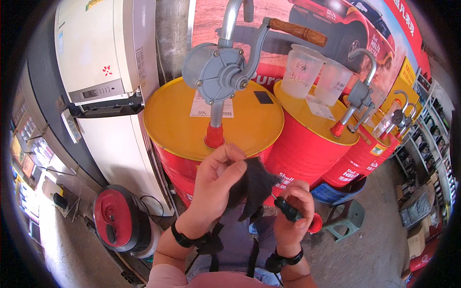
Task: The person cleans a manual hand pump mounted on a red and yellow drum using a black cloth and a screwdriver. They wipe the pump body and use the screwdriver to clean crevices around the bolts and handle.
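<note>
My left hand (217,185) is closed, pinching a limp piece of dark cloth (258,186) in front of my chest. My right hand (294,228) is wrapped round the dark green handle of what looks like a screwdriver (287,210). Its thin metal shaft points up and left toward the cloth; whether the tip touches it I cannot tell. Just beyond both hands stands a red drum with a yellow lid (168,127). A grey hand-crank pump (218,72) with a wooden handle (297,31) rises from a red fitting (214,137) on that lid.
More drums (300,139) with pumps run off to the right, two translucent jugs (301,72) on one lid. A white air conditioner (98,57) stands left, above a red and black round-topped machine (115,216). A green stool (345,220) and stocked shelves (434,139) are at right.
</note>
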The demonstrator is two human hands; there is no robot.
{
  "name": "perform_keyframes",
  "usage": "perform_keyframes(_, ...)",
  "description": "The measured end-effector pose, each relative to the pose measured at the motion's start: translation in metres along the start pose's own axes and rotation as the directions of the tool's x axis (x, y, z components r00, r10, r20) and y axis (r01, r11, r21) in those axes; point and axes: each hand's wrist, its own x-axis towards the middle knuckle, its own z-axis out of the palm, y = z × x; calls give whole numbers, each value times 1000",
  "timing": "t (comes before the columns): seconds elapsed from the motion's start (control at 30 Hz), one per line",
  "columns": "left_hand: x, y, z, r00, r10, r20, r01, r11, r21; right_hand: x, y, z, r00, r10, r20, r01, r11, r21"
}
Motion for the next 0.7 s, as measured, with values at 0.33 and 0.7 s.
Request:
perform_keyframes(0.33,-7,1,7,998,36,-49,-35,999,8,-7,11,29,973,86,215,-148,945,291)
perform_keyframes(0.7,13,-4,-13,897,440,28,-412,814,408,17,16,58,942,-42,332,157,932,-326)
